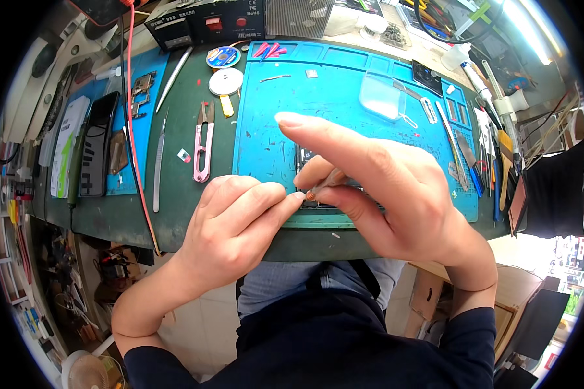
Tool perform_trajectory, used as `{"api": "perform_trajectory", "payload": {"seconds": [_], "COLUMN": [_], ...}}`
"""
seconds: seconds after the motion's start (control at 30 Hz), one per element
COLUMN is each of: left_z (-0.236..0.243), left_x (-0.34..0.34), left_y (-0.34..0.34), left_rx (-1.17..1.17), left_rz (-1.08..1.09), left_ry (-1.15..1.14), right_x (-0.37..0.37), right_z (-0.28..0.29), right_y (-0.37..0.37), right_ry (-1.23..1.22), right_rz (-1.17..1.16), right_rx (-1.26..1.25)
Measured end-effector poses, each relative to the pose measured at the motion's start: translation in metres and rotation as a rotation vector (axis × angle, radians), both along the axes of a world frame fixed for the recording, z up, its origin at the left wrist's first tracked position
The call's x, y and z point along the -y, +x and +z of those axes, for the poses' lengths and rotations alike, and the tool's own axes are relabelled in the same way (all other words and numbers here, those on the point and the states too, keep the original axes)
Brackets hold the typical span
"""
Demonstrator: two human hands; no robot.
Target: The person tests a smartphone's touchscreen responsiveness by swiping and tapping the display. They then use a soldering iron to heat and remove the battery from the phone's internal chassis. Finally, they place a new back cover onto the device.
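My right hand pinches a slim tool with an orange tip, its index finger stretched out to the left. The tip touches the near edge of a dark opened phone lying on a blue work mat. Most of the phone is hidden under my hands. My left hand rests curled at the mat's front edge, its fingertips pressed against the phone's near corner, right beside the tool tip.
Pink thread snips, a scalpel and tweezers lie on the green bench left of the mat. A black phone lies farther left. A clear plastic lid sits on the mat; hand tools crowd its right edge.
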State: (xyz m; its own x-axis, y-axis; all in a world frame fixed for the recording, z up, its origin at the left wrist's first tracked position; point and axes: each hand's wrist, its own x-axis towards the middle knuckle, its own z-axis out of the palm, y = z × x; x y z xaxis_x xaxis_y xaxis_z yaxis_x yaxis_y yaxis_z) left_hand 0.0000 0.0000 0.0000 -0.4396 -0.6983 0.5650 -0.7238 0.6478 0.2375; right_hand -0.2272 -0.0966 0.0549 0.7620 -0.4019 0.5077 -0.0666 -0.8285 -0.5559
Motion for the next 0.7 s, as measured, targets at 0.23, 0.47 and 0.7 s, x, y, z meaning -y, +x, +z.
{"api": "perform_trajectory", "payload": {"seconds": [0.23, 0.47, 0.7], "left_z": [-0.006, -0.001, 0.002], "left_x": [-0.003, -0.002, 0.001], "left_y": [0.001, -0.002, -0.004], "left_rx": [-0.045, -0.027, -0.025], "left_rz": [0.021, 0.050, 0.035], "left_ry": [0.027, 0.032, -0.013], "right_x": [-0.002, -0.003, -0.002], "right_z": [0.008, 0.009, 0.007], "right_y": [-0.001, 0.004, 0.002], "right_ry": [-0.069, 0.006, -0.089], "right_rz": [0.091, 0.072, 0.009], "right_rx": [-0.049, -0.042, -0.054]}}
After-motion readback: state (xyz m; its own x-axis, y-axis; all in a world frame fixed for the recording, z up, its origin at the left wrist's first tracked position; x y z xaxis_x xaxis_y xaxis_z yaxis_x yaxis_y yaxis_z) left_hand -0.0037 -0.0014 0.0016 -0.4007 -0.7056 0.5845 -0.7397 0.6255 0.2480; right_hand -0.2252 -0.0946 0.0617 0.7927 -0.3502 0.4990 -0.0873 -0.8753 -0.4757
